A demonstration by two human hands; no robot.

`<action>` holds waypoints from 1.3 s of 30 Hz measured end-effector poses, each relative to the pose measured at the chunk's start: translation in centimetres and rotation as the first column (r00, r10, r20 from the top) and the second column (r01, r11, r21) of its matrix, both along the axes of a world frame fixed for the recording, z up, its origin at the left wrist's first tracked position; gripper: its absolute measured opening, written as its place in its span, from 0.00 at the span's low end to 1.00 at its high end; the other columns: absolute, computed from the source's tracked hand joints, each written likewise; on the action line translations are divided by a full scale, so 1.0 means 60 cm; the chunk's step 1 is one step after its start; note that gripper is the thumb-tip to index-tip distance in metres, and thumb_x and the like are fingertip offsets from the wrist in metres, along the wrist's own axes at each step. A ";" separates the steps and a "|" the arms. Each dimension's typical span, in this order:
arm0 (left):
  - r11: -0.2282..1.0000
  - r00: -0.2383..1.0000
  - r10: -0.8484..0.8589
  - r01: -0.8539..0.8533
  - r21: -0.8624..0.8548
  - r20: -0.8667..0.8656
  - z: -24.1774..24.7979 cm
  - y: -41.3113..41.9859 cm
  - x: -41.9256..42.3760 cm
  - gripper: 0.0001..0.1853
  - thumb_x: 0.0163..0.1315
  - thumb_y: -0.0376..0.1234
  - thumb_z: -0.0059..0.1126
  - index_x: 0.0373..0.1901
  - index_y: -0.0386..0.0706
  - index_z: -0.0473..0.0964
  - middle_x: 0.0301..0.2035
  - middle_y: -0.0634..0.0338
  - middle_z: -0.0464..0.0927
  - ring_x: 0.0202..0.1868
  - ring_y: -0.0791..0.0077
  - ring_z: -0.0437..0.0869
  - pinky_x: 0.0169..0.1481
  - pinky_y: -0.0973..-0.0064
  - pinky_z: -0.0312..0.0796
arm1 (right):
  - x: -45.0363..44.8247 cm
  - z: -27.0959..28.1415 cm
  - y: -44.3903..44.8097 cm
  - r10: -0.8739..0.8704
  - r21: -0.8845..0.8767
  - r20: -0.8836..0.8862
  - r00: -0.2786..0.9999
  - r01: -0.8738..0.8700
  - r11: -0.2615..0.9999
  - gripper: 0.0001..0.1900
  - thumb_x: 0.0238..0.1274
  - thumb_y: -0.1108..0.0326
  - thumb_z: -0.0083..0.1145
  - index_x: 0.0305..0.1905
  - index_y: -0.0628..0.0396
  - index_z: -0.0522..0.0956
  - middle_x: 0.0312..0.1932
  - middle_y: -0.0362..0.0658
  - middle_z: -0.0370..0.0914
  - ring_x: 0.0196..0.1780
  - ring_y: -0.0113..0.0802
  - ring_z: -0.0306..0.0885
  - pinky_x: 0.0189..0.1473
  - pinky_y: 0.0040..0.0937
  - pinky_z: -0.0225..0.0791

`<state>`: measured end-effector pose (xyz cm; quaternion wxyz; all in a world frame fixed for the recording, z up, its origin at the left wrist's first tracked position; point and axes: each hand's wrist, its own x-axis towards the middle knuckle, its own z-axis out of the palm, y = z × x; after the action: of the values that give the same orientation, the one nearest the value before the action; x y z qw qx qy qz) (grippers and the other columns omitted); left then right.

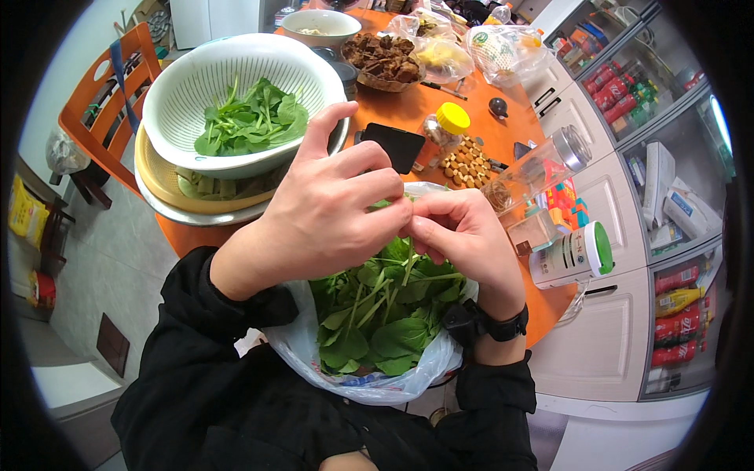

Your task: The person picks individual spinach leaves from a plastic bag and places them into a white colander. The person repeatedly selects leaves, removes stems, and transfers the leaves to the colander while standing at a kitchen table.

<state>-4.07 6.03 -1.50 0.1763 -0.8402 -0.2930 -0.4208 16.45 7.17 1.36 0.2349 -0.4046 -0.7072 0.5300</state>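
Note:
My left hand (336,206) and my right hand (468,238) meet fingertip to fingertip above a white plastic bag. A leafy green stem is pinched there, mostly hidden by the fingers; bits of green show around them. My left index finger points up and away from the others. Beneath both hands, loose leafy greens (383,318) fill the open plastic bag (300,353), which sits against my front. Beyond my left hand, a white slotted colander (177,112) holds a small heap of picked leaves (253,120).
Under the colander are a yellow basket (156,171) with cut green pieces and a metal basin. The orange table (377,106) also bears a phone (392,147), a yellow-lidded jar (442,129), a clear bottle (539,168) and a green-lidded tub (568,256). A wooden chair (94,118) stands left.

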 end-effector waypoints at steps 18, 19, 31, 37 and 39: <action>0.478 0.690 -0.036 0.648 -0.594 0.723 0.007 0.003 -0.014 0.06 0.58 0.31 0.68 0.34 0.37 0.85 0.24 0.66 0.79 0.25 0.85 0.70 0.30 0.82 0.62 | -0.004 -0.009 -0.011 -0.030 0.102 -0.434 0.900 0.082 0.991 0.08 0.70 0.72 0.54 0.45 0.64 0.81 0.32 0.43 0.83 0.34 0.26 0.82 0.37 0.22 0.76; 0.476 0.707 -0.045 0.637 -0.607 0.706 0.008 0.003 -0.014 0.06 0.57 0.29 0.69 0.34 0.36 0.85 0.24 0.66 0.79 0.26 0.85 0.70 0.30 0.82 0.62 | -0.004 -0.010 -0.014 -0.016 0.114 -0.432 0.902 0.072 0.991 0.08 0.70 0.72 0.54 0.45 0.64 0.81 0.33 0.43 0.83 0.34 0.26 0.83 0.38 0.22 0.76; 0.997 0.841 0.059 -0.072 0.004 0.537 0.042 -0.003 -0.067 0.05 0.53 0.27 0.68 0.31 0.39 0.83 0.29 0.59 0.83 0.30 0.69 0.82 0.39 0.74 0.72 | -0.003 0.003 -0.029 -0.053 0.176 -0.374 0.926 0.128 0.976 0.18 0.68 0.75 0.55 0.61 0.63 0.74 0.36 0.45 0.83 0.36 0.25 0.81 0.42 0.22 0.76; 0.773 0.730 0.604 -0.634 -0.011 0.321 0.053 0.002 -0.108 0.13 0.55 0.28 0.65 0.44 0.44 0.83 0.42 0.62 0.84 0.45 0.64 0.82 0.52 0.67 0.67 | 0.002 0.010 -0.026 -0.099 0.223 -0.343 0.934 0.183 0.957 0.15 0.69 0.73 0.54 0.57 0.63 0.77 0.33 0.43 0.82 0.34 0.24 0.80 0.40 0.21 0.75; 0.870 0.790 0.435 -0.493 0.025 0.432 0.048 -0.007 -0.103 0.15 0.54 0.24 0.65 0.45 0.42 0.83 0.42 0.58 0.84 0.43 0.64 0.82 0.50 0.69 0.70 | 0.003 0.012 -0.027 -0.091 0.260 -0.364 0.927 0.195 0.946 0.14 0.68 0.73 0.54 0.56 0.63 0.77 0.33 0.43 0.82 0.34 0.23 0.79 0.39 0.21 0.74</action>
<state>-10.25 5.58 1.40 0.2651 -0.6197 -0.4918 -0.5512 16.65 5.53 2.10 0.4513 -0.3169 -0.6932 0.4640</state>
